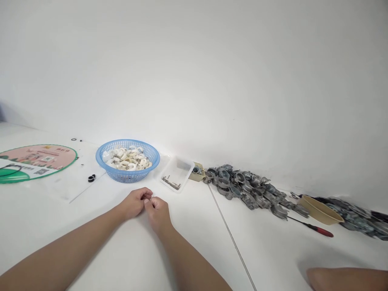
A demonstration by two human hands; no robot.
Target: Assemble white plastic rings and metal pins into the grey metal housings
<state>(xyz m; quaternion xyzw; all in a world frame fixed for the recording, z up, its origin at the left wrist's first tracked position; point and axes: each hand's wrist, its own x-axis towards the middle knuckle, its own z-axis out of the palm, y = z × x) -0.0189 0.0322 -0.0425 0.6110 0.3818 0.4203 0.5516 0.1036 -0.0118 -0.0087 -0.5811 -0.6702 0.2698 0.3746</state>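
Observation:
My left hand (135, 203) and my right hand (158, 213) meet over the white table, fingertips touching. The left fingers curl inward, and the right thumb presses against its bent fingers. Whatever they may hold is hidden. Just beyond them stands a blue plastic basket (130, 175) full of white and cream rings (127, 158). To the right of the basket, a clear plastic tray (185, 174) holds a few thin metal pins (171, 183).
Grey metal castings (242, 184) lie heaped along the wall, beside beige containers (321, 210) and a red-handled screwdriver (323, 231). A round printed fan (57, 155) and black rings (91, 178) lie left. A table seam (230, 234) runs right of my hands. Bare skin (348, 279) shows lower right.

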